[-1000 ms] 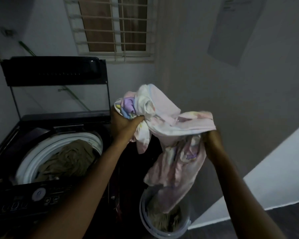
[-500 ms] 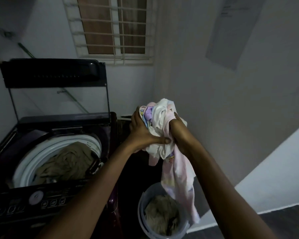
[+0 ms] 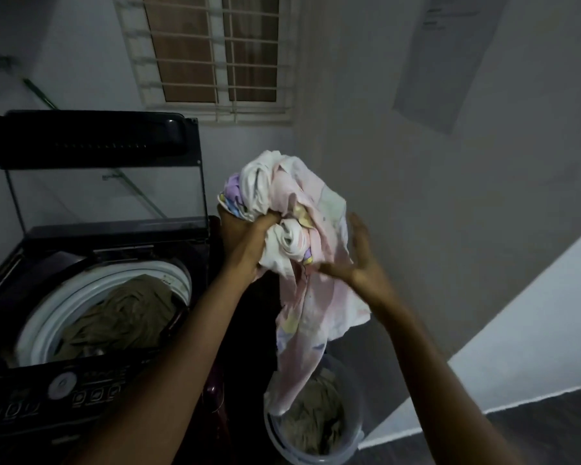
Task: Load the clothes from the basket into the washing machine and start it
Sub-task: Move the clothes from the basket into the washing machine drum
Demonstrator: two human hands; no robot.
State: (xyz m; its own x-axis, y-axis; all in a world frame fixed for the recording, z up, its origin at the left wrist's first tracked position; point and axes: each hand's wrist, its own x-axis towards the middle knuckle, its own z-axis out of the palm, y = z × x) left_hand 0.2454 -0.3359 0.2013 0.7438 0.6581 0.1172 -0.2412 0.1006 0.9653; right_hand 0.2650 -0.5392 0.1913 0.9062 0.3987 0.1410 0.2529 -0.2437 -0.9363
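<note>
Right hand [image 3: 359, 266] opened since before, fingers [image 3: 359, 229] spread beside pastel cloth [image 3: 302, 196], left hand [image 3: 245, 245] fingers clenched round its bunch

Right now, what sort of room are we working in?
Most likely a home laundry corner: a top-loading washing machine with its lid raised and olive clothes inside, a round laundry basket standing beside it, and a barred window above.

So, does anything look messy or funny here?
Nothing is spilled or broken. Only the pink cloth looks untidy: the left hand grips it in a bunch, and its loose end dangles down over the basket.
</note>
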